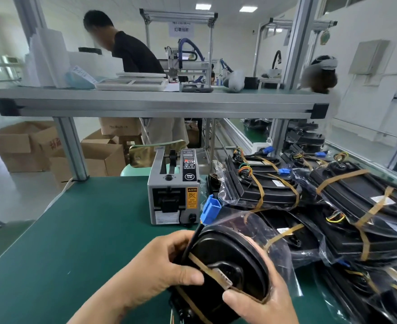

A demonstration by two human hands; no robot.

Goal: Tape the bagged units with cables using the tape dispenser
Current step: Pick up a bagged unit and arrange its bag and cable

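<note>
Bagged unit [228, 258], taped, gripped by hands [160, 267] [265, 302]

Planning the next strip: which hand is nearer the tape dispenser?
Left. The left hand grips the bagged unit directly in front of the tape dispenser; the right hand holds the unit's lower right, farther away.

A black bagged unit [230, 256] is held above a green bench [87, 230] by both hands. Brown tape [204, 267] across it is pressed by the left hand [155, 270] and right hand [263, 300]. A dispenser [173, 192] is seen behind, and taped units [347, 206] are piled at right.
</note>
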